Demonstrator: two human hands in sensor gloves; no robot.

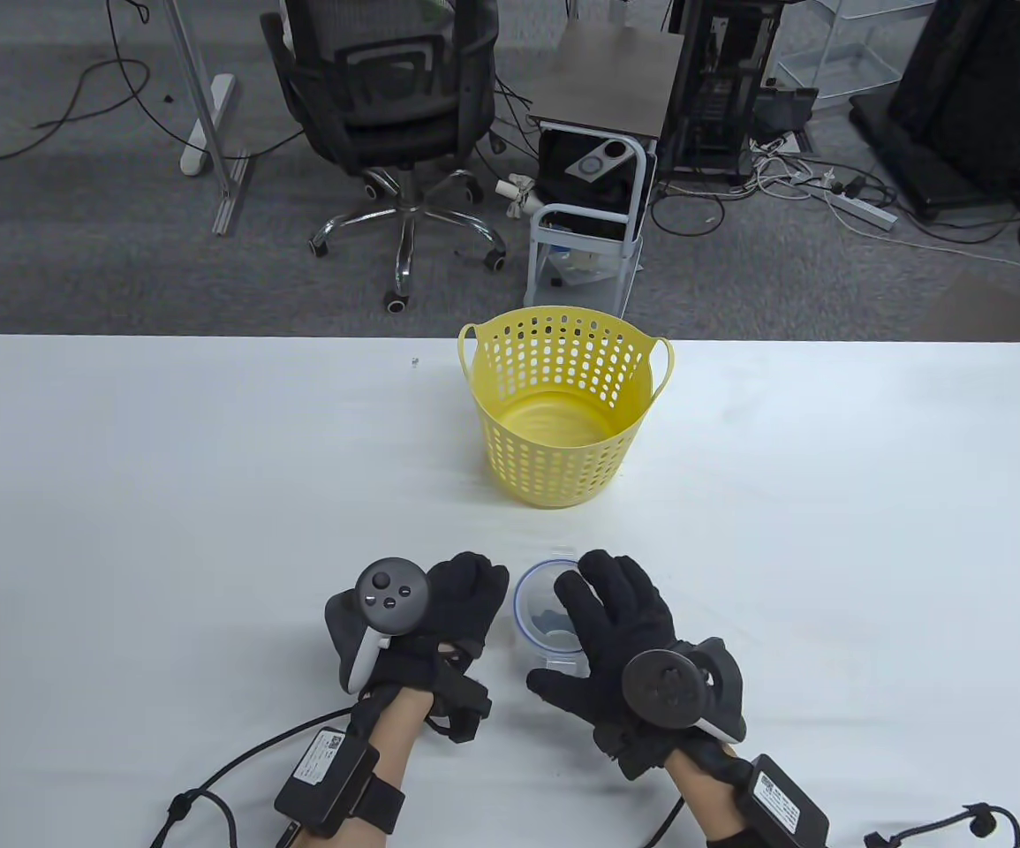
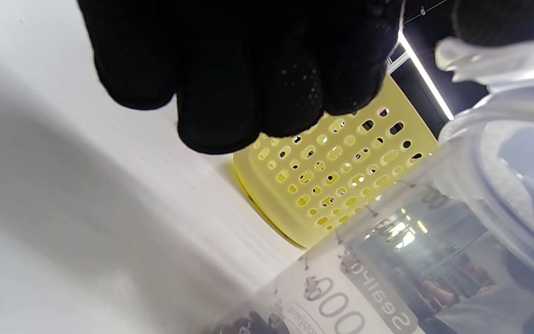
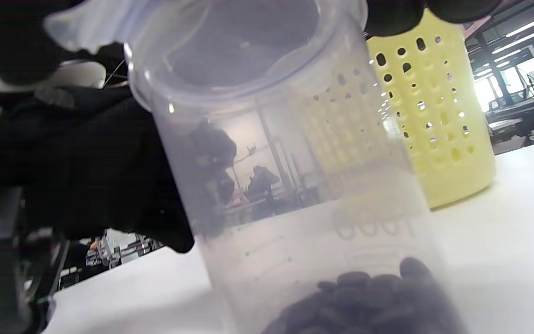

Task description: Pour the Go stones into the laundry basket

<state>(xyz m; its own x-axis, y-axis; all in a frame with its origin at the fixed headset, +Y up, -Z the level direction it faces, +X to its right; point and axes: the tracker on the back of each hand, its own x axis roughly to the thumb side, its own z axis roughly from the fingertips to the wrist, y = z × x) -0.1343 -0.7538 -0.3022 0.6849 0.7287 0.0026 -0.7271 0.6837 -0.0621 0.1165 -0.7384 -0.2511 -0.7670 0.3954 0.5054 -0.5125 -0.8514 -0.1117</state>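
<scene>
A yellow perforated laundry basket (image 1: 554, 459) stands upright at the table's middle, its inside bare; it also shows in the left wrist view (image 2: 341, 176) and the right wrist view (image 3: 438, 130). A clear plastic jar (image 1: 532, 614) stands on the table in front of it, between my hands. Black Go stones (image 3: 364, 297) lie in its bottom. My left hand (image 1: 465, 601) holds the jar's left side, fingers (image 2: 230, 69) curled. My right hand (image 1: 607, 609) lies over the jar's top and grips its translucent lid (image 3: 230, 41) at the rim.
The white table (image 1: 165, 495) stretches wide on both sides. A tiny object (image 1: 415, 360) lies near the far edge, left of the basket. Glove cables (image 1: 209, 795) trail at the front edge. An office chair (image 1: 395, 106) and a cart (image 1: 598, 177) stand beyond the table.
</scene>
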